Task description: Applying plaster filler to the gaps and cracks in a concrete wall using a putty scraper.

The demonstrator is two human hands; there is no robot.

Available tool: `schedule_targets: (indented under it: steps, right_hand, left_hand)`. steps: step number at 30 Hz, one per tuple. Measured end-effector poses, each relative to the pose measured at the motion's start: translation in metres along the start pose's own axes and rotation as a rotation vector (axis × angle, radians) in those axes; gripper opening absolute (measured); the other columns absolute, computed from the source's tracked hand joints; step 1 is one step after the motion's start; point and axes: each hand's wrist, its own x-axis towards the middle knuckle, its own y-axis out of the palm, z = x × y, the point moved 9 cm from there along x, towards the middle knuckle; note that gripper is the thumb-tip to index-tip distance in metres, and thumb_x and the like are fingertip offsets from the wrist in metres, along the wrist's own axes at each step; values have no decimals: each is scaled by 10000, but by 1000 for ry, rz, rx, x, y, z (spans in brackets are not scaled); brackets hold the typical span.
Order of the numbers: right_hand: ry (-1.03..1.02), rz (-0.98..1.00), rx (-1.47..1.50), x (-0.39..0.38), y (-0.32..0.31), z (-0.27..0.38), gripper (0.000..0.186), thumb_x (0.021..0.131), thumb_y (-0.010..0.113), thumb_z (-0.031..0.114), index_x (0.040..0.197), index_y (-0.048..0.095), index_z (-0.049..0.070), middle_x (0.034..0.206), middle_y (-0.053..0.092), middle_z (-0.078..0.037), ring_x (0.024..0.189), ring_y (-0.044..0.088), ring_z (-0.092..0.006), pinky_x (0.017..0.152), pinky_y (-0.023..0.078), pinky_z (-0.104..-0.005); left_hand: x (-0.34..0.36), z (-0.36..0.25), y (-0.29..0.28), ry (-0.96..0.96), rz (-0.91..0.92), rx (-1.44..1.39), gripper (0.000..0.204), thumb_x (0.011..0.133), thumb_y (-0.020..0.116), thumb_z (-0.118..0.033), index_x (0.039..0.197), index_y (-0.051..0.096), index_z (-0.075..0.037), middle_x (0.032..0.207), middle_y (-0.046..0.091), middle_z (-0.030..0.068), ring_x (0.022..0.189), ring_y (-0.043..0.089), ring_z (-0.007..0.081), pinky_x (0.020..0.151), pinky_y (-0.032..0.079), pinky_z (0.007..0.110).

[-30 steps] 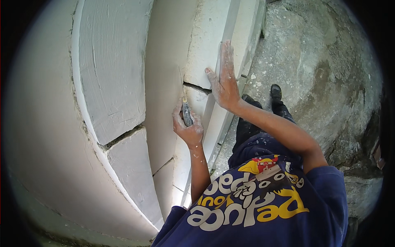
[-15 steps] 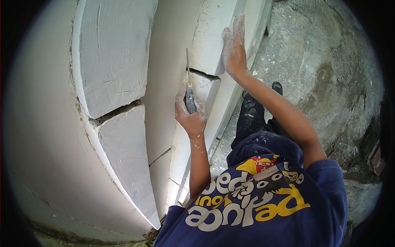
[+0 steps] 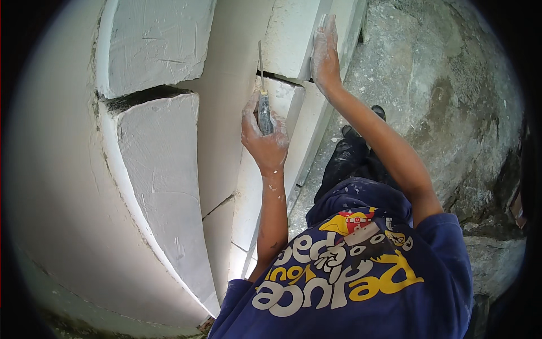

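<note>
Far L: pale wall (image 3: pixel 62 169) is curving down the side; next, upper grey panel (image 3: pixel 158 48) and lower grey panel (image 3: pixel 161 152) are sitting end to end, dark gap (image 3: pixel 148 97) running btwn them; then smooth pale band (image 3: pixel 234 113) is running lengthwise.

Centre: left hand (image 3: pixel 265 138) is holding the hand tool (image 3: pixel 264 113), fingers curled round dark handle, thin blade (image 3: pixel 261 59) sticking out past them; tool's long axis is pointing up the view, away from torso, tip leaning slightly L, roughly in line w/ the band; blade is crossing the L end of a dark crack (image 3: pixel 280 79) at a steep angle; can't tell if it's touching anything there; crack is separating upper white block (image 3: pixel 293 37) from lower white block (image 3: pixel 279 101).

R of that: right hand (image 3: pixel 326 59) is lying flat along the outer edge of upper block, nothing in it, fingers straight & close together; looks like contact, can't confirm; it's sitting R of the blade and approx level w/ it, well apart from the handle; so left hand is the nearer one to tool, right to block edge.

Far R: rough concrete floor (image 3: pixel 418 79) is showing, dark shoes (image 3: pixel 378 112) standing on it.
</note>
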Motion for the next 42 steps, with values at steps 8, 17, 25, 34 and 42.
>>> schedule_targets:
  steps: [8,17,25,34,42]
  right_hand:
    - [89,-19,109,-36,19,-25,661,1078,400,337,1613,145,43,1654,195,-204,1511,248,-329,1219,222,-402]
    - [425,14,222,-22,-68,-9,705,997,543,269,1587,229,43,1487,430,-228,1231,588,-327,1003,483,-364]
    - [641,103,500,-46,-184,-32,769,946,602,124,1596,203,26,1448,468,-264,1253,572,-305,1047,476,-350]
    - [681,663,460,17,-248,37,815,746,696,4,1507,405,20,1076,606,-78,984,626,-186,891,519,-325]
    - [607,1207,-171,-11,-191,59,303,855,789,208,1045,645,22,863,657,-42,780,623,-121,699,487,-270]
  left_hand:
    - [-1,11,-9,-55,-31,-226,405,884,597,34,1286,559,67,1158,662,152,1046,639,209,950,503,323]
    - [-3,19,-10,-96,-39,-301,426,821,725,30,1234,621,43,1128,701,166,1070,673,254,969,514,360]
    - [-4,-20,6,-122,-79,-269,361,815,796,-34,1151,665,-25,941,712,94,815,636,146,805,518,290]
    - [-45,-108,125,-603,-128,-1025,229,983,664,-189,1113,602,-11,867,697,80,744,648,126,658,513,272]
    - [-72,-121,206,-1064,-476,-1583,341,947,711,-329,1112,613,-47,947,698,89,835,680,169,692,540,287]
